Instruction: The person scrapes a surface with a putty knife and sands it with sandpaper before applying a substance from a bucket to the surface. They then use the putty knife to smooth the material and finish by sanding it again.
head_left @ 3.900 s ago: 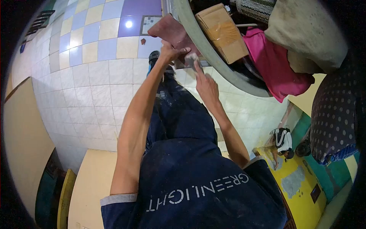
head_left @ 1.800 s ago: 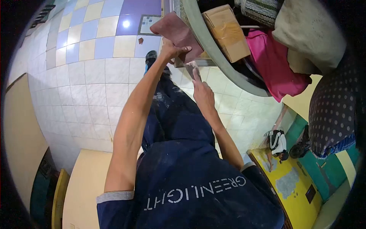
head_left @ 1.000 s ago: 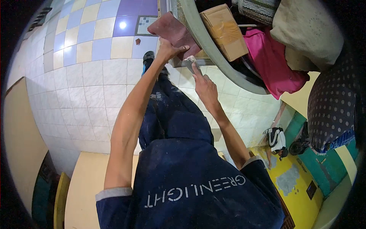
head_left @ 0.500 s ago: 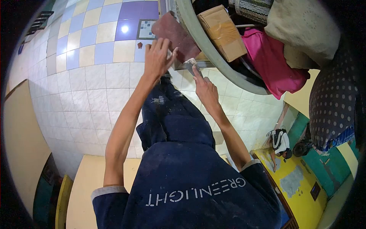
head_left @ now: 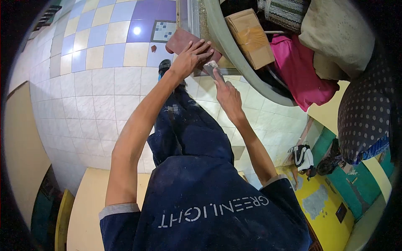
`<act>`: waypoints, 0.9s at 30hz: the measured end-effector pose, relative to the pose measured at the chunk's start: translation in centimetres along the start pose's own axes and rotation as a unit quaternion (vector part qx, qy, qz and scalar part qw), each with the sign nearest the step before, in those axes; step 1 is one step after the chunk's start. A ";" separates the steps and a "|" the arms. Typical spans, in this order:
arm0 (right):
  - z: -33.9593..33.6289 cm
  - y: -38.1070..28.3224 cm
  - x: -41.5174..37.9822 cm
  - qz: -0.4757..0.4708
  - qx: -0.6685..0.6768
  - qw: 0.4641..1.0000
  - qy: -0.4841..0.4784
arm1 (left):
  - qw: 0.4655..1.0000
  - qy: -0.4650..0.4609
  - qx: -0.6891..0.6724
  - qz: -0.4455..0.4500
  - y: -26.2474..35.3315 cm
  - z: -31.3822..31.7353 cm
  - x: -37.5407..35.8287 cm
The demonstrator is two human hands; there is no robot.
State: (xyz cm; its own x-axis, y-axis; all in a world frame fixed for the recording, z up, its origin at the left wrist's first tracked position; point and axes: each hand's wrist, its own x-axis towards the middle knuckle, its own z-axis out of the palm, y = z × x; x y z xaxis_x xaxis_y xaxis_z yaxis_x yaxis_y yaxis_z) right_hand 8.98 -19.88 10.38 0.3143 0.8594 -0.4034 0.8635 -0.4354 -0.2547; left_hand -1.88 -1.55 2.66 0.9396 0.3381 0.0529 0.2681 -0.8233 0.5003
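A reddish-brown sheet that looks like sandpaper (head_left: pixel 178 40) lies folded at the edge of a framed surface. My left hand (head_left: pixel 190 58) rests on it, fingers stretched flat across the top and a little apart. In my right hand (head_left: pixel 228 94) is a putty knife (head_left: pixel 211 67) with a whitish, crusted blade. That blade meets the sheet's lower right corner, and my index finger lies along the tool. A small torn reddish scrap (head_left: pixel 153 48) lies on the tiles to the left.
A large grey-rimmed tub (head_left: pixel 234 54) at upper right holds a taped cardboard box (head_left: pixel 250 39), pink cloth (head_left: pixel 282 67) and a beige sack (head_left: pixel 335 35). A dotted dark bundle (head_left: pixel 364 113) is beside it. Another person (head_left: pixel 303 159) is at lower right near a yellow patched wall (head_left: pixel 331 209).
My left hand has moved right and down flat onto the sheet, which now looks folded smaller. The right hand with the putty knife has barely shifted.
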 end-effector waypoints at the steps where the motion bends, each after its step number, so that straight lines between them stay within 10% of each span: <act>1: 0.3 0.0 -0.1 0.009 0.000 1.000 -0.004 | 1.000 -0.007 0.014 0.001 0.0 0.0 0.0; 27: 1.1 -2.5 -0.8 0.032 0.083 0.994 0.058 | 0.999 0.028 0.023 -0.020 -0.4 -0.4 0.1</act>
State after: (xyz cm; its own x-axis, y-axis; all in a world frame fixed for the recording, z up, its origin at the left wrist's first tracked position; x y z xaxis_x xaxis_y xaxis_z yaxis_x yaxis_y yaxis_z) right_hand 6.18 -19.75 10.34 0.4187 0.8495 -0.3210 0.7665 -0.5202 -0.3768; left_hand -2.00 -1.01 2.84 0.9146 0.3958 0.0827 0.3166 -0.8282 0.4624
